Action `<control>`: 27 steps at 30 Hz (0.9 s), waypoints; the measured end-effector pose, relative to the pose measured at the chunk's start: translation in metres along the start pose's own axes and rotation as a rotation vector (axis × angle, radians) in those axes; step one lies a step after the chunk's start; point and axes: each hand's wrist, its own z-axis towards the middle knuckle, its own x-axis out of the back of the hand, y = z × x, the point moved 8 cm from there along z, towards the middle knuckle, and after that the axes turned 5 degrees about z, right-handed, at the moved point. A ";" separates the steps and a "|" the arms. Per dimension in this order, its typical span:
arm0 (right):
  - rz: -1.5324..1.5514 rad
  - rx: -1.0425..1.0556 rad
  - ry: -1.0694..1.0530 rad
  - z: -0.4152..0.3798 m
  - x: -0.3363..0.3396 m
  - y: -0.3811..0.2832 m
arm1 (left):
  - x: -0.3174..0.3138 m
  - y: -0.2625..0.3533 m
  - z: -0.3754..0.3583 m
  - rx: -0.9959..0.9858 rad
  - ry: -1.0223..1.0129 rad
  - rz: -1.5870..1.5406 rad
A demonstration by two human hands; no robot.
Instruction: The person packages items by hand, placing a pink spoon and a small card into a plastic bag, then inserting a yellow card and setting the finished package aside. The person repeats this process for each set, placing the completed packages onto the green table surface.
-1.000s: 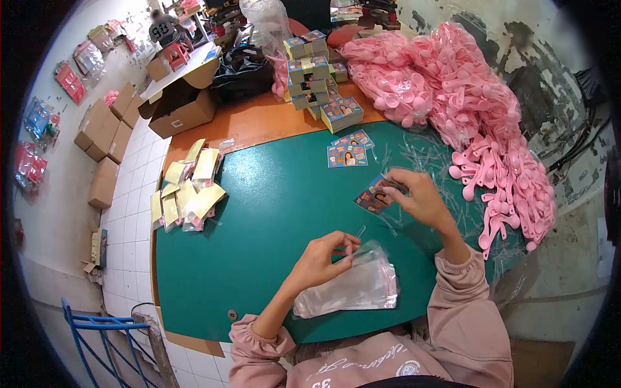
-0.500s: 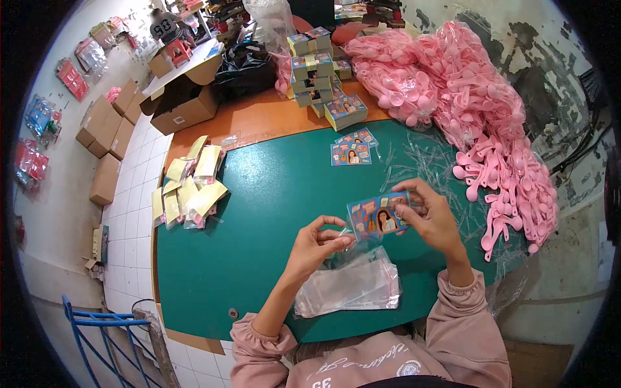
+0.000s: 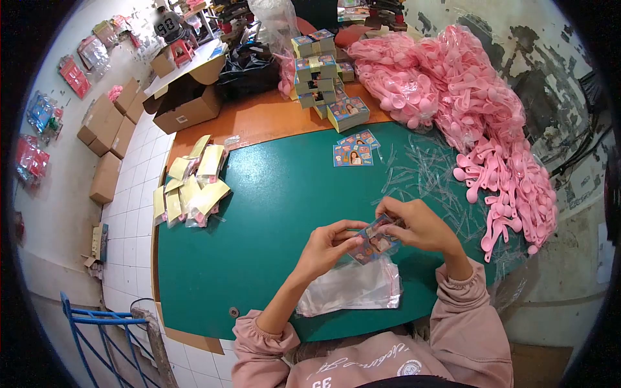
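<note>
A blue printed card (image 3: 375, 244) with a portrait on it is held tilted between both my hands, above the front of the table. My left hand (image 3: 331, 249) is closed, thumb and fingers pinching a clear plastic bag at the card's left edge. Film seems to overlap the card, though how far the card sits inside is hard to see. My right hand (image 3: 417, 223) grips the card's upper right part. Just below lies a pile of clear plastic bags (image 3: 349, 290). Two loose cards (image 3: 353, 155) rest farther back on the green table (image 3: 272, 194).
Packed bags with yellowish cards (image 3: 194, 184) lie at left. Bundled card stacks (image 3: 317, 74) rise at the back. Pink spoons (image 3: 508, 194) spill along the right, beside bagged ones (image 3: 446, 84). Clear plastic strips (image 3: 427, 181) are scattered nearby. An opened carton (image 3: 187, 107) stands back left.
My right hand has moved slightly down and left, bringing the card to the bag in my left hand. The card is now more tilted and more covered by fingers and film.
</note>
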 end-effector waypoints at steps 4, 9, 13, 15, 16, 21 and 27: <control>0.029 -0.082 0.014 0.004 0.003 0.002 | 0.013 0.022 -0.003 -0.007 0.065 0.582; -0.018 0.044 -0.054 0.004 -0.009 -0.001 | -0.004 0.030 -0.002 -0.096 -0.074 0.717; 0.127 -0.083 -0.095 -0.009 0.015 0.009 | 0.005 0.012 0.003 -0.050 -0.002 0.557; 0.366 -0.231 -0.123 -0.016 0.034 0.029 | 0.025 0.027 0.000 -0.225 0.176 0.352; 0.293 -0.154 -0.046 -0.013 0.046 0.043 | 0.032 0.023 0.000 -0.127 0.149 0.226; -0.347 -0.350 0.534 -0.059 0.171 0.152 | 0.044 0.044 -0.007 -0.265 0.229 0.092; -0.863 -0.236 0.581 -0.083 0.214 0.201 | 0.042 0.030 0.001 -0.172 0.205 -0.033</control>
